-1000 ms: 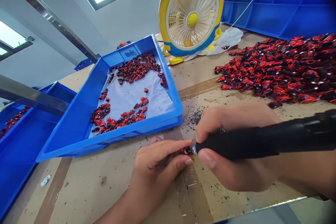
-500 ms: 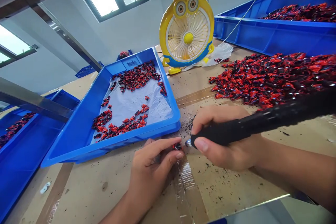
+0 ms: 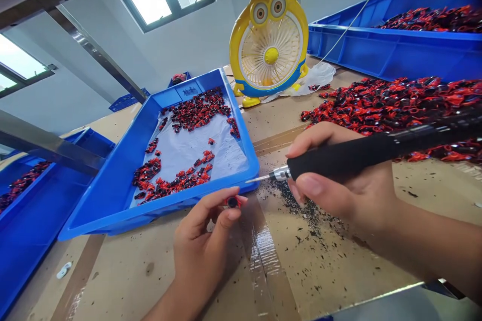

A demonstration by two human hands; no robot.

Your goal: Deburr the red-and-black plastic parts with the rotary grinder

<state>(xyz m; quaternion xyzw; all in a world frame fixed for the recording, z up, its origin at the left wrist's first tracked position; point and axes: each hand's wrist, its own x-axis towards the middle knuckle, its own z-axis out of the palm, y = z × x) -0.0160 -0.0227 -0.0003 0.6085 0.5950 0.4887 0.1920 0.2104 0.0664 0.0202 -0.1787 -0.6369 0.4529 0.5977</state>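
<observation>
Red-and-black small part [image 3: 232, 202] pinched between thumb and forefinger of the left hand [image 3: 199, 246]; grip narrow, closed on the part, other fingers curled under. Part held just above the cardboard-covered table [image 3: 150, 271], close to the near rim of the blue tray [image 3: 113, 200].

Right hand [image 3: 339, 185] wrapped around a black pen-shaped tool [image 3: 361, 155], grip closed tight on the handle, thumb along the near side. Thin metal tip [image 3: 259, 178] points left, apart from the part, over the tray's corner.

Black shavings [image 3: 309, 210] scattered on the table under the right hand. Tray holds more red-and-black parts on a clear sheet. Large heap of the same parts [image 3: 395, 105] lies right of the hand. Yellow fan [image 3: 269, 45] stands behind.
</observation>
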